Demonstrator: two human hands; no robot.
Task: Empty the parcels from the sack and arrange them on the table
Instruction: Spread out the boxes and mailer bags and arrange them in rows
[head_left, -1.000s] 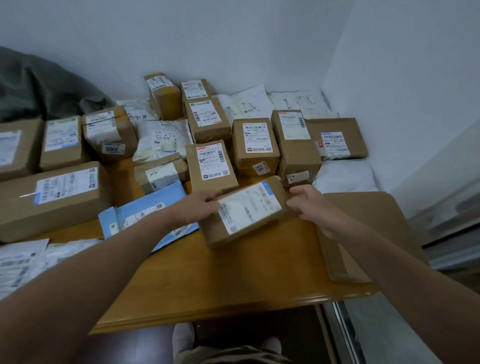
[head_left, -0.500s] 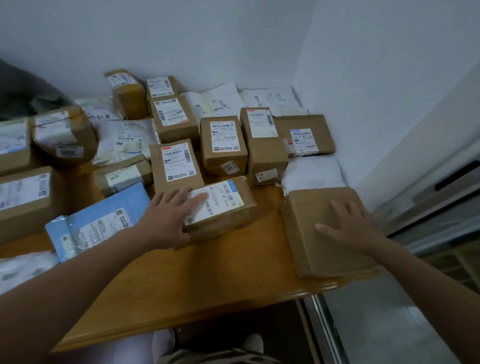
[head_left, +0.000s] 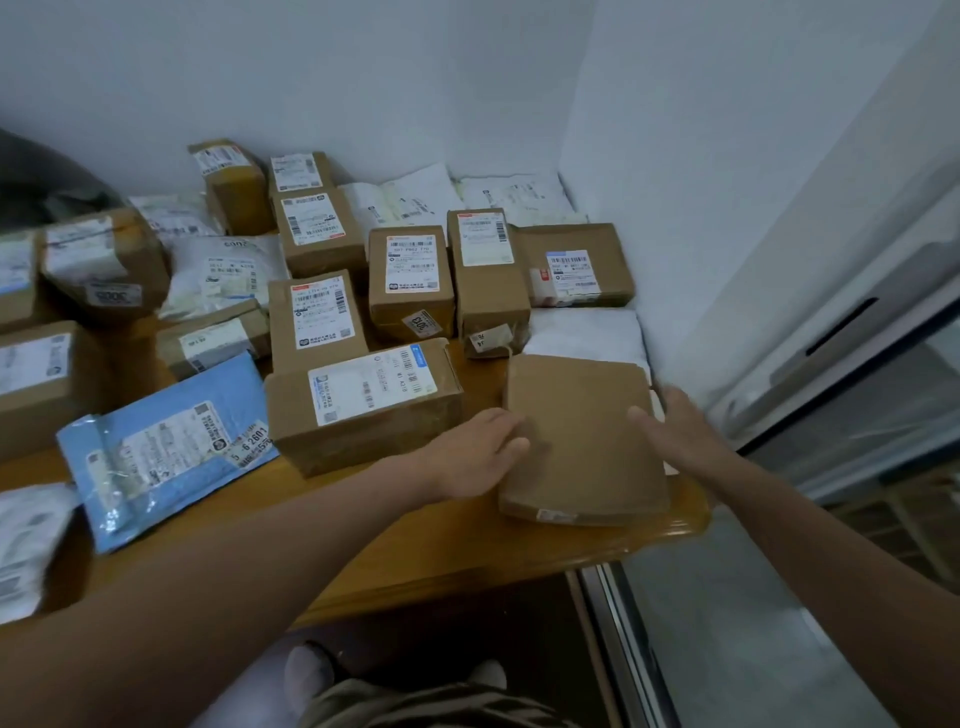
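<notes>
Since the flat brown cardboard parcel (head_left: 582, 457) sits at the wooden desk's (head_left: 415, 540) near-right corner, left grip (head_left: 478, 452) and right grip (head_left: 680, 436) flat against it, fingers unclamped, a rightward shove could drop it.

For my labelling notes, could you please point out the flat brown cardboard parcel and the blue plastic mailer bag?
Flat brown cardboard parcel (head_left: 584, 431): head view, middle of its bare top face.
Blue plastic mailer bag (head_left: 169, 449): head view, white label at its middle.
</notes>
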